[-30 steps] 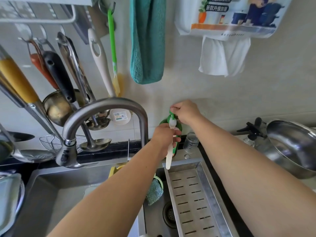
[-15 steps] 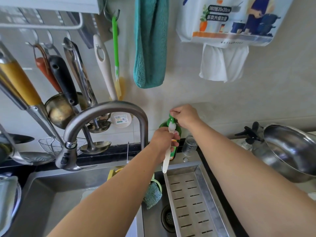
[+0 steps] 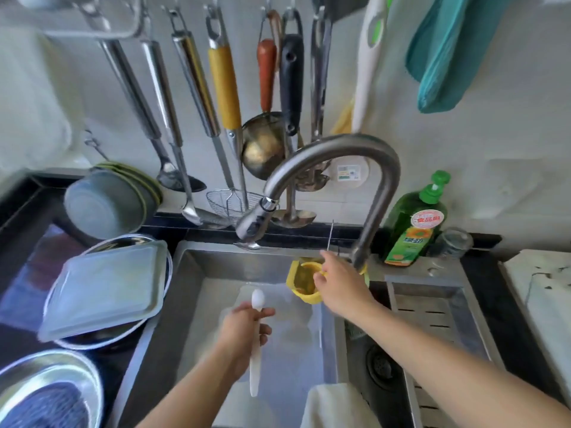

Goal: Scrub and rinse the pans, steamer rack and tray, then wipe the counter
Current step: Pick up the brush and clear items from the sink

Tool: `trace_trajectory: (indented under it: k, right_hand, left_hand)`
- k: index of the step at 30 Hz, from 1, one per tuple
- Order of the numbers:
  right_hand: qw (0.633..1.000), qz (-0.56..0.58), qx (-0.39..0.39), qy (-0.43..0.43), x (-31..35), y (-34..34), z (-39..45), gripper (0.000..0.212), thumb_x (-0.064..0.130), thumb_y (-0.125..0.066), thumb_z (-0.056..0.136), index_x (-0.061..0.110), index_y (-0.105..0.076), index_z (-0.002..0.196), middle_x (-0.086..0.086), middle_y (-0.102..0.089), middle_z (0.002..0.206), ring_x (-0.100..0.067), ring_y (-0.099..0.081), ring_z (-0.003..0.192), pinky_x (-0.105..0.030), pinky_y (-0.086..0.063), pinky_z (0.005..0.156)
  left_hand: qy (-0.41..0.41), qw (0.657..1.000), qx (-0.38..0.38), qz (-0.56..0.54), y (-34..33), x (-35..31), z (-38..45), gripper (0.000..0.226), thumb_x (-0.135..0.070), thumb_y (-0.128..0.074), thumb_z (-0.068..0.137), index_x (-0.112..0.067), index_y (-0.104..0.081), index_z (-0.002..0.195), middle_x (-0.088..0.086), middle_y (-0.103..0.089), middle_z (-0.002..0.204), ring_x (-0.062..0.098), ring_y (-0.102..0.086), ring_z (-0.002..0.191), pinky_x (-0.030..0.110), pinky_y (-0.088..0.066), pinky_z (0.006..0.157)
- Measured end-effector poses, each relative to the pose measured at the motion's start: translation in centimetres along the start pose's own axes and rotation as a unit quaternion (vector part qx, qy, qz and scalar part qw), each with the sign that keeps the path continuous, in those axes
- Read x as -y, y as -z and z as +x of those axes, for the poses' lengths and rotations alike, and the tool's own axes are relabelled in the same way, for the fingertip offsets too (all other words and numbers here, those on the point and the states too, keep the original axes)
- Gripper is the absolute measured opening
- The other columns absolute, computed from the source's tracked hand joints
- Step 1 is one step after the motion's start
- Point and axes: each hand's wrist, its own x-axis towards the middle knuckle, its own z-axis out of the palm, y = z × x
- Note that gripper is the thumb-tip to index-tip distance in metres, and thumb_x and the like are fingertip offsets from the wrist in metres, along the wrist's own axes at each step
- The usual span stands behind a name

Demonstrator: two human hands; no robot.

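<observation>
Low in the frame's middle my left hand has its grip clenched round a white brush, its long axis running straight up and down the picture, rounded end toward the faucet. Beneath it a tray lies flat in the sink. Further up, right of centre, my right hand reaches with fingers loose, grasping nothing, touching the yellow cup hung at the sink's back edge. The soap bottle stands beyond, at the right. I judge the brush hand nearer the tray, so scrubbing falls to it.
</observation>
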Motion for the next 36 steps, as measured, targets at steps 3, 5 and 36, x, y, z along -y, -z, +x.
trace_trajectory:
  k: [3, 5, 36]
  right_hand:
    - [0.987, -0.007, -0.092, -0.132, 1.9, -0.3, 7.3, 0.049, 0.03, -0.044, 0.105, 0.002, -0.041, 0.146, -0.018, -0.047, 0.146, -0.037, -0.049, 0.132, -0.044, -0.044, 0.103]
    - [0.977, -0.061, -0.108, -0.174, 1.6, -0.4, 10.5, 0.041, 0.024, -0.041, 0.106, -0.003, -0.052, 0.135, -0.022, -0.054, 0.139, -0.04, -0.053, 0.127, -0.042, -0.046, 0.099]
    - [0.966, -0.162, -0.132, -0.153, 1.5, -1.5, 11.0, 0.018, 0.006, -0.051, 0.102, 0.002, -0.065, 0.113, -0.017, -0.068, 0.11, -0.032, -0.068, 0.099, -0.034, -0.051, 0.07]
  left_hand:
    - [-0.02, 0.999, -0.024, -0.022, 2.3, -1.5, 2.5, 0.022, -0.002, -0.044, 0.099, -0.005, -0.058, 0.115, 0.017, -0.072, 0.107, 0.018, -0.051, 0.057, 0.03, -0.039, 0.053]
    - [-0.023, 0.999, -0.012, -0.035, 3.1, -2.5, 4.0, 0.02, -0.005, -0.046, 0.1, -0.008, -0.058, 0.116, 0.015, -0.072, 0.104, 0.018, -0.052, 0.058, 0.029, -0.04, 0.053]
    - [0.032, 0.995, 0.098, 0.005, -1.9, -3.5, 6.6, 0.028, -0.01, -0.052, 0.103, -0.012, -0.055, 0.131, 0.012, -0.074, 0.1, 0.022, -0.059, 0.073, 0.031, -0.047, 0.061]
